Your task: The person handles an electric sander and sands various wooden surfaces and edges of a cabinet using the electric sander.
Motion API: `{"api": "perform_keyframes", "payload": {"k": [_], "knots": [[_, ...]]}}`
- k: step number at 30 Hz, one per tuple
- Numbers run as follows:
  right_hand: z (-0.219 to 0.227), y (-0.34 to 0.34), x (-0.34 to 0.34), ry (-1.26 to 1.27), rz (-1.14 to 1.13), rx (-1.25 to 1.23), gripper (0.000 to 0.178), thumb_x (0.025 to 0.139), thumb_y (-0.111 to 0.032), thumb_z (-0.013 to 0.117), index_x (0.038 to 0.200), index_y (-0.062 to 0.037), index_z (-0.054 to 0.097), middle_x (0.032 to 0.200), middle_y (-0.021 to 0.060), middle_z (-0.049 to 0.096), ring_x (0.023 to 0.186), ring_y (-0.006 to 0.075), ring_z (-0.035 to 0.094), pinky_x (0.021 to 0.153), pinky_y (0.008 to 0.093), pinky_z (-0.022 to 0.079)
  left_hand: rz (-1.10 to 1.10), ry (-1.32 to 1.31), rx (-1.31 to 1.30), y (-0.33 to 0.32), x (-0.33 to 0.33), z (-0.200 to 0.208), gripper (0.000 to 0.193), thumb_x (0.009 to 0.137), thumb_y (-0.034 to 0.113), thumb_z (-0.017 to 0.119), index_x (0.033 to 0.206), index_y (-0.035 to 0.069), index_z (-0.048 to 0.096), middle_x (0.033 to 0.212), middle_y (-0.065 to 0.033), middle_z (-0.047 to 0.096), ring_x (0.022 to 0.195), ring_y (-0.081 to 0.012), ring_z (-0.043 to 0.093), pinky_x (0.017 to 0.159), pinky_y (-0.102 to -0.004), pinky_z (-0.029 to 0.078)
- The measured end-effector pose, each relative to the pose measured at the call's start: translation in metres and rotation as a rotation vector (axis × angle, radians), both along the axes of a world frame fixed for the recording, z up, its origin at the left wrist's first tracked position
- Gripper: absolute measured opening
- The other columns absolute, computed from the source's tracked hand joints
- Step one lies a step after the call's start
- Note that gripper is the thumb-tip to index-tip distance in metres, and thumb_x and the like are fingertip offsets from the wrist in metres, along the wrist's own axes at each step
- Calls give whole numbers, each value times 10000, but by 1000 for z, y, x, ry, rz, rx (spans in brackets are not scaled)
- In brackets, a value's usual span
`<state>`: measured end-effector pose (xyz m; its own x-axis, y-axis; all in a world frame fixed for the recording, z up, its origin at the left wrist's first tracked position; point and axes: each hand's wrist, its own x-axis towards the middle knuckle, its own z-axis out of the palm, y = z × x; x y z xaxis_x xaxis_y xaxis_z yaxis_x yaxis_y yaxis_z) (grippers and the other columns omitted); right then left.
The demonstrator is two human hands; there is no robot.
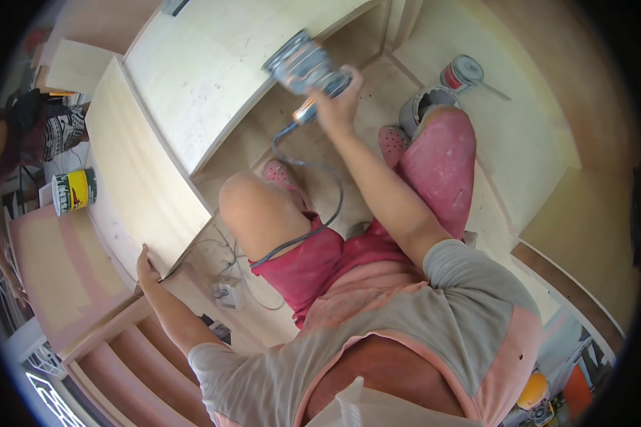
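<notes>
While my left hand [147, 269] touches a corner of the pale board [142, 160], its grip unclear to me, my right hand [337, 105] is wrapped around the sander [305, 65], blurred near the edge of the white panel [217, 75]. The cord [341, 191] loops over the left leg [258, 212]. I see a yellow-black bucket [74, 191], a grey bucket [410, 114] partly behind the right knee [452, 128], and a paint can [467, 71], contents indistinct.

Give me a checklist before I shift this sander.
1. Electric sander gripped: ok, right hand wraps its handle.
2. Left hand away from the sander: ok, it is at the pale wooden panel's near corner.
3. Power cord clear of the body: not ok, it crosses the left thigh.
4. Sanding pad's wear: cannot tell, blurred.
5. Closed footwear: not ok, perforated clogs.
</notes>
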<state>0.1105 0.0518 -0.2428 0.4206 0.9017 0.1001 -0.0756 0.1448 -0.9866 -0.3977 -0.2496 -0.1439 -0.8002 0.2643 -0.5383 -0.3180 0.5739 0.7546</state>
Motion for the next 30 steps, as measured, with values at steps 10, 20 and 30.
{"api": "perform_keyframes", "payload": {"k": [10,20,30], "knots": [[-4,-35,-33,-15,39,1,822,563,-183,792,1235,-21,348,1174,207,394,1099,345,432,945,427,380,-456,735,-418,-11,96,11,718,758,150,722,1355,-35,369,1242,-281,495,1109,-289,529,902,-353,437],[22,30,36,590,-23,-159,827,568,-184,803,1218,52,351,1159,217,464,1088,326,477,947,390,399,-424,646,-174,-36,156,28,615,814,67,664,1343,-48,373,1258,-259,491,1169,-290,497,938,-340,440],[6,3,-7,-51,-128,42,731,536,-182,804,1146,-58,421,1076,172,443,1009,342,470,864,425,427,-772,809,200,74,277,16,495,903,141,562,1334,-23,383,1278,-209,500,1182,-257,486,1001,-362,363]]}}
